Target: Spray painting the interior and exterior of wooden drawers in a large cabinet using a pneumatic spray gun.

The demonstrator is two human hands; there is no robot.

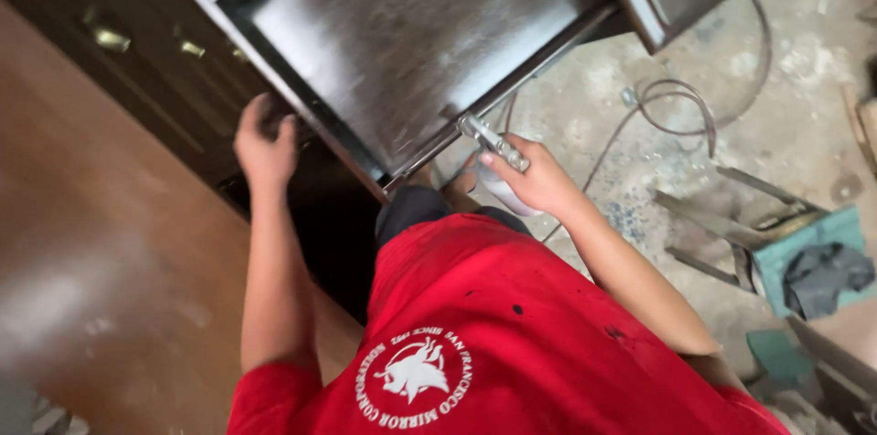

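A dark wooden drawer (402, 33) stands pulled out of a dark cabinet (137, 60) in front of me. My left hand (265, 143) rests on the drawer's side edge, fingers curled over it. Gripped in my right hand (534, 181) is a metal spray gun (493, 144) with a pale cup beneath, its nozzle close to the drawer's front corner. My red shirt fills the bottom of the view.
A thin hose (671, 111) loops over the dusty concrete floor at the right. A teal block with a dark rag (818, 266) and metal strips lie at the far right. A brown wooden surface (100, 261) spans the left.
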